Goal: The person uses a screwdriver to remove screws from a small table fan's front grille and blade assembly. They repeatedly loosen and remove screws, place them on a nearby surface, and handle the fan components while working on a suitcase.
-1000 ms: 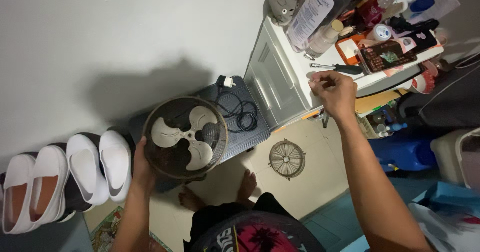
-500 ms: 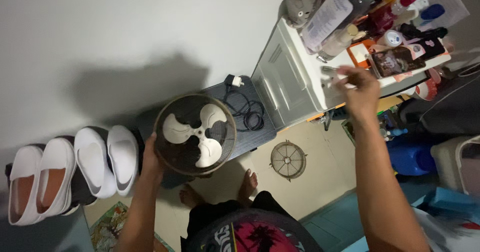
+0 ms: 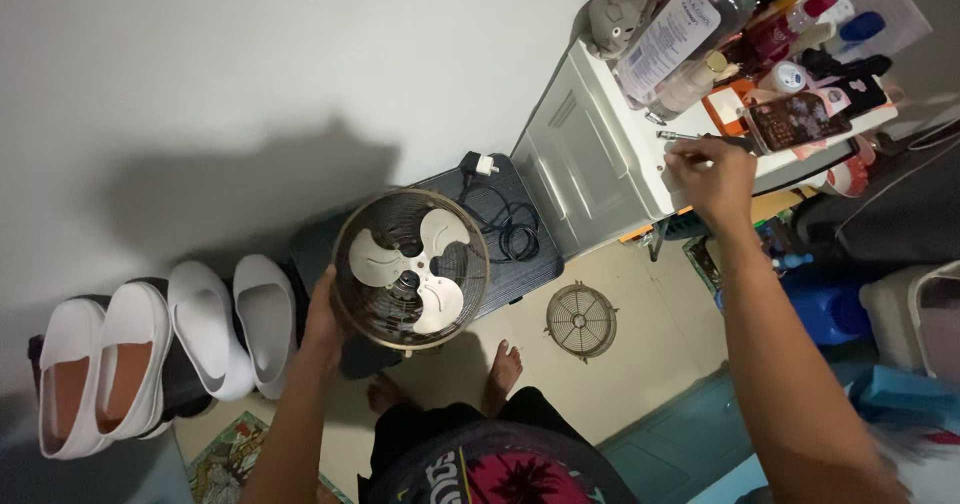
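My left hand [image 3: 322,316] grips the rim of a small round fan [image 3: 410,268] with pale blades inside a wire cage, held above a dark low stand. My right hand [image 3: 708,172] reaches onto the top of a white cabinet [image 3: 600,154]. Its fingers pinch a thin metal tool [image 3: 690,138], perhaps a screwdriver, which lies along the cabinet top. The fan's loose front grille [image 3: 581,319] rests flat on the tiled floor below the cabinet.
A black cable with a plug [image 3: 497,209] is coiled on the dark stand. Bottles and small items [image 3: 730,34] crowd the cabinet top. Several white shoes [image 3: 150,349] line the wall at left. My bare feet [image 3: 500,374] stand on the floor.
My right hand has moved up from the cabinet's front edge onto its top and closed on the thin tool. The fan in my left hand has stayed about where it was.
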